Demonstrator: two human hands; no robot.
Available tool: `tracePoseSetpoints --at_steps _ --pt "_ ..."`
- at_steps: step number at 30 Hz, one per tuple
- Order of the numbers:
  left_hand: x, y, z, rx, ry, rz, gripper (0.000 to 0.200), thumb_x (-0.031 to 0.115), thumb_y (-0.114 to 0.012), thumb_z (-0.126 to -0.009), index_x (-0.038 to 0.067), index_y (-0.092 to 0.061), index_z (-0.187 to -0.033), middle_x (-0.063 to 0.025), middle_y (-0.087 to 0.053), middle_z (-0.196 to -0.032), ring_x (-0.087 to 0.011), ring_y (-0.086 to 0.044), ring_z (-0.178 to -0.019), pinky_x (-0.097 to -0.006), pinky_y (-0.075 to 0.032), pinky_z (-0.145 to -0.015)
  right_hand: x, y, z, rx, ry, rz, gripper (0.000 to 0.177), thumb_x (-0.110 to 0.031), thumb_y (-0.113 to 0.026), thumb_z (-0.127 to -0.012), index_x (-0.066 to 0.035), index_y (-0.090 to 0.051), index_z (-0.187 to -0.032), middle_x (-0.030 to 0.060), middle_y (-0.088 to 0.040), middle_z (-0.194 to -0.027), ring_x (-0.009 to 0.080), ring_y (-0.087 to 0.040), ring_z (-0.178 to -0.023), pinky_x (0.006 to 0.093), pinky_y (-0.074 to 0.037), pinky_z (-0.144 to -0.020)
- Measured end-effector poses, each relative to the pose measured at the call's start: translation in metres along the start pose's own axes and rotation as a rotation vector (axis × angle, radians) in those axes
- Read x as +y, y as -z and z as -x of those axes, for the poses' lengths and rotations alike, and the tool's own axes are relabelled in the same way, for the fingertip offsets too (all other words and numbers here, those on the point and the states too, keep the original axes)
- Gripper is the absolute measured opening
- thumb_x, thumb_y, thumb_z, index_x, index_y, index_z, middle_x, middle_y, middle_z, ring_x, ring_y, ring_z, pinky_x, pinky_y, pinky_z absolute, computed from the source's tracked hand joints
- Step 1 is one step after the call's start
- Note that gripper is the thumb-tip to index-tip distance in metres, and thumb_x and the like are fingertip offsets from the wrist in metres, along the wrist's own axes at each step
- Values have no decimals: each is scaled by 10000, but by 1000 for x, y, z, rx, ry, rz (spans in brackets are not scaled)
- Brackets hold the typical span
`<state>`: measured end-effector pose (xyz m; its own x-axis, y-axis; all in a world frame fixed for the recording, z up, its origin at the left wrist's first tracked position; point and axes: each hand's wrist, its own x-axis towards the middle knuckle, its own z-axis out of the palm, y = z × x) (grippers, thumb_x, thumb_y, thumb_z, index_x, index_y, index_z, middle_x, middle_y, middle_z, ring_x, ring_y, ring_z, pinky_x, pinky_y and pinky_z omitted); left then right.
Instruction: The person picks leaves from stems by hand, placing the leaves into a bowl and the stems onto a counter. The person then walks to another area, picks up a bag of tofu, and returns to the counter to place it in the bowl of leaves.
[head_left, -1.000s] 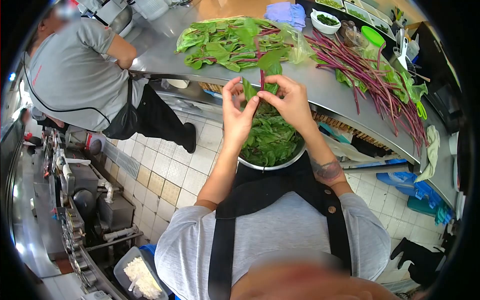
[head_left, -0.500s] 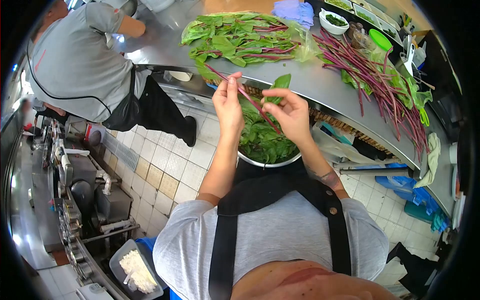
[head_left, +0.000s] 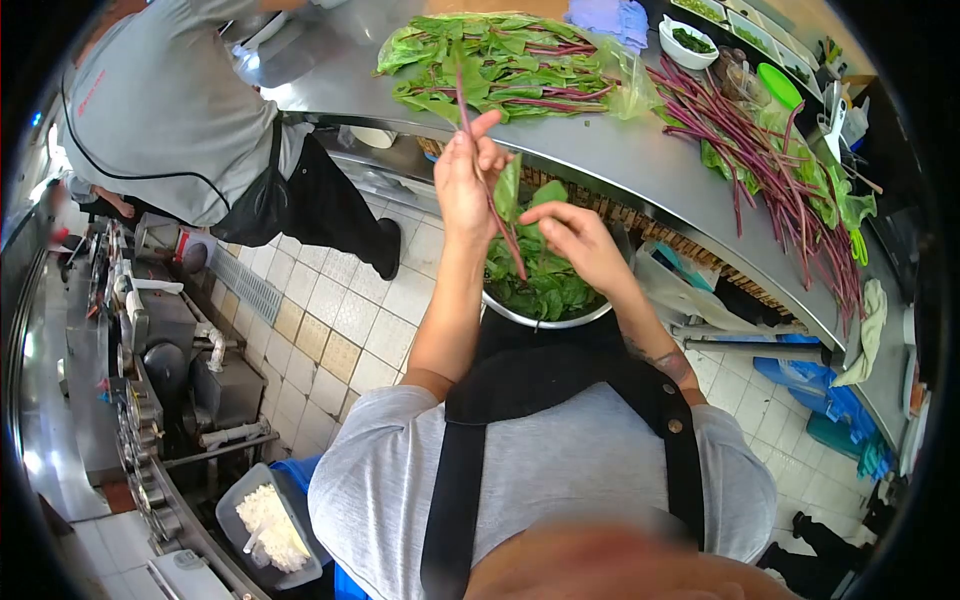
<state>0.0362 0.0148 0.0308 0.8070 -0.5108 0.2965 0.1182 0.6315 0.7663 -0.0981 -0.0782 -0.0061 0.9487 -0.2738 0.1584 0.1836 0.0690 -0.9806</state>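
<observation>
My left hand (head_left: 467, 190) is closed around a purple-red stem (head_left: 508, 235) of leafy greens, its leafy top pointing away toward the counter. A green leaf (head_left: 508, 185) shows beside the stem, between my hands. My right hand (head_left: 578, 240) is just to the right, fingers bent, index finger reaching toward the stem. Against that finger is another green leaf (head_left: 547, 194); the exact contact is partly hidden. Below both hands stands a round metal bowl (head_left: 548, 323) with many loose leaves (head_left: 545, 295) in it.
Ahead is a steel counter (head_left: 625, 150) with leafy stems (head_left: 500, 75) on plastic and a pile of bare purple stems (head_left: 760, 170). A white bowl (head_left: 688, 50) of greens stands behind. A co-worker (head_left: 170, 110) bends at the left. A tub of white food (head_left: 270, 530) is lower left.
My right hand has moved down and nearer the bowl. My left hand has turned the stem more upright. The view has shifted slightly, and the co-worker leans farther toward the counter.
</observation>
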Motion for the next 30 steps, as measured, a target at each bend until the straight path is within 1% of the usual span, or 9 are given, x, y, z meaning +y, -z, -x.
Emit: tracePoseSetpoints --at_steps 5,9,12,15,18,19,22,26,30 --pt "-13 -10 7 -94 -32 44 449 312 -359 -1041 -66 -517 -1225 24 -385 -696 -130 -421 -682 -333 -447 -746 20 -17 -10 124 -14 -285 102 -109 -670 -885 -15 -665 -922 -65 -594 -785 6 -475 -678 190 -385 -590" --pt "-9 0 2 87 38 215 372 302 -385 -1036 -15 -519 -1177 31 -389 -696 -85 -386 -566 -255 -401 -505 19 -20 -2 351 258 -65 133 -60 -728 -810 -12 -676 -924 -7 -648 -794 59 -531 -660 226 -422 -589" --pt "-7 26 -10 151 8 287 340 277 -372 -1038 2 -525 -1168 20 -370 -699 -80 -331 -562 -231 -330 -482 23 -9 21 302 499 541 153 -76 -762 -761 -15 -671 -868 68 -641 -767 149 -572 -634 268 -438 -565" --pt "10 41 -24 250 -118 152 338 277 -393 -1035 4 -520 -1186 18 -384 -706 -77 -344 -552 -214 -318 -447 31 -12 38 246 569 645 209 -130 -788 -730 -5 -630 -783 117 -605 -734 214 -580 -618 304 -433 -534" --pt "22 39 -21 213 -137 0 302 240 -463 -1015 -2 -545 -1177 20 -416 -706 -77 -397 -549 -219 -364 -446 35 -1 35 278 186 797 250 -165 -791 -730 13 -636 -811 128 -601 -731 241 -602 -645 332 -462 -566" --pt "22 33 -19 202 -127 -48 288 226 -478 -1010 -5 -554 -1164 21 -414 -700 -76 -401 -545 -220 -370 -443 35 6 29 197 10 848 319 -184 -785 -733 11 -671 -958 154 -614 -764 292 -625 -680 369 -498 -618" --pt "12 22 -7 153 -75 -182 219 146 -525 -984 -13 -580 -1124 25 -442 -702 -66 -410 -520 -225 -396 -429 42 19 21 111 9 882 433 -204 -783 -738 7 -652 -1092 190 -625 -866 341 -646 -740 393 -520 -681" --pt "-7 12 13 76 4 -485 171 84 -626 -906 -14 -635 -1046 19 -561 -769 -46 -444 -526 -207 -386 -461 4 25 2 41 -67 712 531 -222 -789 -744 27 -597 -1172 208 -623 -1012 291 -682 -774 375 -529 -685" --pt "-35 5 28 -43 -98 -759 178 39 -690 -799 -15 -657 -965 -30 -466 -686 -108 -439 -621 -257 -386 -573 -28 15 -21 350 212 345 381 -154 -754 -801 40 -624 -1103 112 -671 -952 138 -679 -741 261 -525 -655"
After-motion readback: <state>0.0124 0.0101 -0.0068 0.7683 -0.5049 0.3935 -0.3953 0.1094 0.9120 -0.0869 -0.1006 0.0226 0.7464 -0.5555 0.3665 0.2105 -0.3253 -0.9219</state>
